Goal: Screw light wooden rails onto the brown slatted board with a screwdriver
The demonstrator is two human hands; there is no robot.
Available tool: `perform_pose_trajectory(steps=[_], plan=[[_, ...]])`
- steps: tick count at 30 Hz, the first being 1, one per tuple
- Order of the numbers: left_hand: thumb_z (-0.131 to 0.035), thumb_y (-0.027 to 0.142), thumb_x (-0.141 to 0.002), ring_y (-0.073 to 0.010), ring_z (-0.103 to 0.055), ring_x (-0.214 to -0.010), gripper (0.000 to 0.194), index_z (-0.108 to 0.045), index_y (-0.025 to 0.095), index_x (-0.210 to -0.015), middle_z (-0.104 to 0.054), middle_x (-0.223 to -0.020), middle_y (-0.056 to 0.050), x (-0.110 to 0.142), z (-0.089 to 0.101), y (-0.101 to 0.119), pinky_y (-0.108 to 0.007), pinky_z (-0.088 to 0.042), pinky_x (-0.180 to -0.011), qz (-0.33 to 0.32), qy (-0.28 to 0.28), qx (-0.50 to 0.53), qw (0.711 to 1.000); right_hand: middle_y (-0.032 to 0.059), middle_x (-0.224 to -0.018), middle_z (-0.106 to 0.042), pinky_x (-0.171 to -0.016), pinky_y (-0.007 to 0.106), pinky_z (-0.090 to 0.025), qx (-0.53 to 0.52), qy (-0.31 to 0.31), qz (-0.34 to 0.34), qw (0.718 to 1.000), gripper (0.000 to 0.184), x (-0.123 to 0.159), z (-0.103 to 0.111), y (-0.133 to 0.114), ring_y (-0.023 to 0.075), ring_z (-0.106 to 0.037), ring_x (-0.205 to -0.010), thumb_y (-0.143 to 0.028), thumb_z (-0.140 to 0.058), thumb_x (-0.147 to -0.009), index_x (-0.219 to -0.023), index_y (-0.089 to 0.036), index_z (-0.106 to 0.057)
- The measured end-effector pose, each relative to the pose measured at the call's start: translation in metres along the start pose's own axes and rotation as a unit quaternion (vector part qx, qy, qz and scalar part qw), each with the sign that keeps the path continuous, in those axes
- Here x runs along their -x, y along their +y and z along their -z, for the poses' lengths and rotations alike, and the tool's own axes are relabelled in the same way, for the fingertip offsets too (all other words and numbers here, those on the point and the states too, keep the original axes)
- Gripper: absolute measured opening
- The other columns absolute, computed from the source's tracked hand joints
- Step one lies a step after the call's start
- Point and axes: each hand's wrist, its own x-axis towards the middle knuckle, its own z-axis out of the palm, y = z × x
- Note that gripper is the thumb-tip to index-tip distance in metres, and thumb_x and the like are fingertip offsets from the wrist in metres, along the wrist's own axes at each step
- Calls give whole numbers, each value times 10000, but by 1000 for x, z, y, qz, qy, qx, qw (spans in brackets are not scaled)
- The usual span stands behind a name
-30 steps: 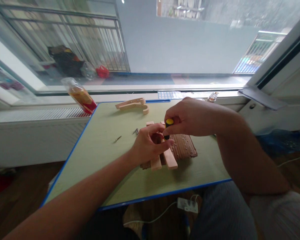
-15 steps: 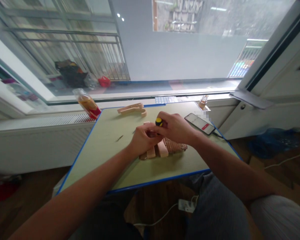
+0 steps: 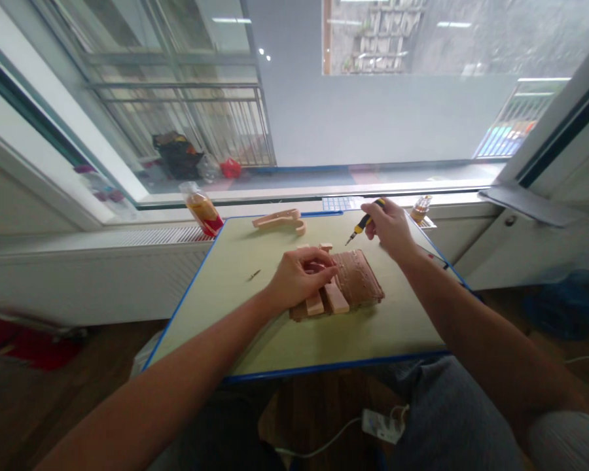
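My right hand (image 3: 391,226) grips a yellow and black screwdriver (image 3: 368,220), its thin metal tip pointing down and left above the table. My left hand (image 3: 302,278) rests with curled fingers over light wooden strips (image 3: 338,298) on a brown, rough-surfaced slab (image 3: 360,278). What its fingers pinch is hidden beneath them. Left of that hand a small thin metal piece (image 3: 254,275) lies on the table. A curved light wooden part (image 3: 277,221) sits near the far edge.
The pale green table (image 3: 269,350) has a blue rim and stands against a window sill. A drink bottle (image 3: 202,209) is at the far left, a small glass bottle (image 3: 421,208) at the far right. My right forearm mostly covers a phone (image 3: 436,258).
My right hand has lifted the screwdriver away from my left hand, to the right and back, and tilted it. My left hand stays over the wooden strips. The whole view has shifted.
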Motion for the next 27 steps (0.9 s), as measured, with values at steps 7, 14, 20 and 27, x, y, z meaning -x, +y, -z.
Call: perform_pose_trajectory(steps=[7, 14, 20, 27], plan=[[-678, 403, -966, -162, -700, -786, 269, -794, 160, -965, -794, -917, -81, -46, 62, -8, -284, -562, -683, -13, 59, -264, 963, -54, -505, -581, -426, 247, -396, -96, 21, -84, 992, 238, -8, 1, 40, 94, -494, -403, -328, -736, -773, -715, -248, -519], [-752, 309, -810, -363, -547, -1226, 361, -806, 139, -1123, -683, -1223, -176, -106, 127, -79, -495, -447, -1063, 115, 82, -506, 851, -50, -498, -581, -427, 253, -398, -110, 48, -100, 988, 194, -10, 1, 59, 98, -500, -396, -335, -742, -784, -725, -229, -590], [-733, 436, -807, -427, -466, -1293, 327, -816, 203, -1021, -651, -1258, -176, -127, 131, -98, -565, -336, -1120, 158, 31, -563, 811, -60, -461, -561, -402, 244, -349, -96, 45, -77, 991, 218, -13, 4, 60, 99, -494, -381, -361, -765, -788, -726, -225, -607], [-718, 483, -843, -379, -616, -1073, 284, -751, 201, -859, -751, -996, -154, -131, 123, -83, -524, -390, -1013, 185, 2, -555, 811, -60, -458, -549, -405, 247, -344, -88, 53, -52, 993, 226, -15, 12, 57, 92, -481, -384, -351, -745, -816, -699, -223, -600]])
